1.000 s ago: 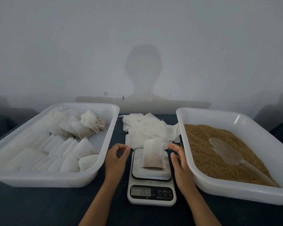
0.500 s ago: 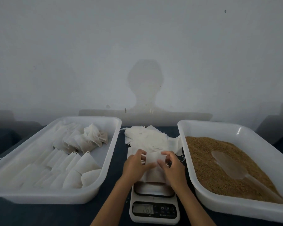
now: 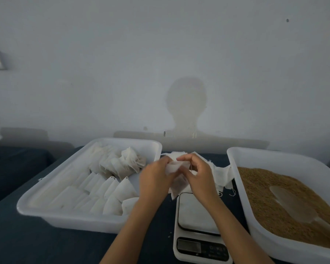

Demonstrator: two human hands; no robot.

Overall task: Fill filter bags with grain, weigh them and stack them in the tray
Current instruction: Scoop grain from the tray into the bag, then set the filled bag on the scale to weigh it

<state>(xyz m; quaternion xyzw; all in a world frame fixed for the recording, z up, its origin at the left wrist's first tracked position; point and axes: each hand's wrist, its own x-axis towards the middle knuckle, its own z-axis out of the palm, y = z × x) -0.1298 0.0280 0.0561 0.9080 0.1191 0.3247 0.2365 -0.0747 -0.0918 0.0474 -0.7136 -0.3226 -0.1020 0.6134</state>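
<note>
Hands meet above the far edge of the scale (image 3: 198, 212): left hand (image 3: 155, 181) and right hand (image 3: 199, 178) both pinch the filled filter bag (image 3: 174, 169) with curled fingers, holding it between the bag tray (image 3: 69, 218) and the grain tray (image 3: 259, 155).

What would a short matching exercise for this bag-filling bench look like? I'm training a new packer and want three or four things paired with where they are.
Things:
1. filter bag
2. scoop
3. scale
4. filled bags

Places:
A. lying on the grain in the right tray
B. on the table between the two trays
C. held by both hands above the scale
D. stacked in the left tray

Pairs: 1-C, 2-A, 3-B, 4-D
</note>
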